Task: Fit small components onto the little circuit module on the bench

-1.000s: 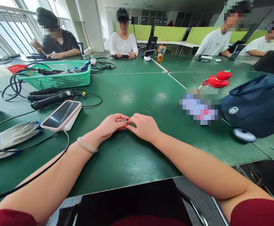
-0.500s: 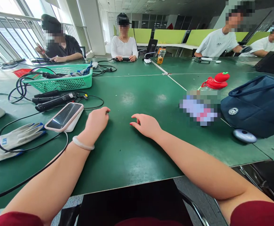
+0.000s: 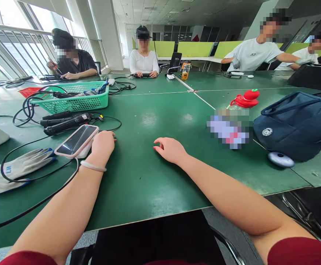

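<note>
My left hand [image 3: 103, 144] rests on the green table [image 3: 138, 206], back upward, beside a phone [image 3: 77, 141] in a pink case. Its fingers bend loosely away from me and are mostly hidden; nothing shows in them. A pale band [image 3: 93, 166] circles that wrist. Farther right, my right hand [image 3: 171, 149] lies on the table with nothing in it, thumb and forefinger apart. Left of the phone are a white and blue work glove [image 3: 17, 170] and a black cable [image 3: 50, 200]. Black handheld devices [image 3: 66, 122] lie behind the phone.
A green basket [image 3: 80, 103] holds cables and gloves at the back left. On the right stand a red-lidded bottle [image 3: 244, 101], a navy bag [image 3: 295, 127] and a round whitish object [image 3: 281, 159]. Several people sit or stand around the table.
My left hand has drawn back to the left, closer to the phone. My right hand stays about where it was. At the far right, a person in white has moved their arms.
</note>
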{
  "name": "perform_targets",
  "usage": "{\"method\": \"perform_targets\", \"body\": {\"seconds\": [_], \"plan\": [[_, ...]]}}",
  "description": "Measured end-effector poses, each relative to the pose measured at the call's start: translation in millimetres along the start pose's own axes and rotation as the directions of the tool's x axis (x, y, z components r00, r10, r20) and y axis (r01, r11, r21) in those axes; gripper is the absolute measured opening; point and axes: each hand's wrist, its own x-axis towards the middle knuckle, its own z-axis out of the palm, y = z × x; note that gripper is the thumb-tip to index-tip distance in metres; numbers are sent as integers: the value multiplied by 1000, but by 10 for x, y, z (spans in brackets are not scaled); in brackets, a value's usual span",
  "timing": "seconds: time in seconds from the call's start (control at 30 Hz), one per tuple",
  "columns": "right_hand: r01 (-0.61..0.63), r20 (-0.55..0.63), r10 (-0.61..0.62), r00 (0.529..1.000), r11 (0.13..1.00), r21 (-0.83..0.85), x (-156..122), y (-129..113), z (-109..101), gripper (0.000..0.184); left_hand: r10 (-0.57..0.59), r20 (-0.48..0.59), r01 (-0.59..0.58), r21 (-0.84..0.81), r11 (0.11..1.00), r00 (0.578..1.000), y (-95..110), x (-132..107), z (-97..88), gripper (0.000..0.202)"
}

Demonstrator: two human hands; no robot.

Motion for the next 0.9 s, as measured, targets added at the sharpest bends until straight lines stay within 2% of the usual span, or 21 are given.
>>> {"method": "perform_targets", "body": {"seconds": [0.1,0.37,0.53,0.6,0.67,0.8,0.9], "plan": [[-5,3,5,1000,1000,12,2,-4,-5,23,15,-26,-13,53,999,1000,-24,33,25,35],[-21,11,20,1000,1000,22,6,2,-17,22,-59,-57,61,44,997,997,-13,47,52,32],[-13,14,12,1000,999,31,5,9,-25,22,17,-144,-13,29,999,989,-41,62,84,33],[-6,10,5,1000,999,33,6,9,-26,22,45,-196,-53,-39,998,980,-57,76,106,34],[-6,11,5,1000,999,34,8,8,-29,22,17,-224,-52,-154,987,974,-74,96,134,35],[-16,14,15,1000,998,60,8,9,-36,21,-72,-102,25,-404,914,992,-78,146,210,36],[-26,25,23,999,991,128,11,19,-31,22,5,-43,-28,-547,837,999,34,115,265,37]]}}
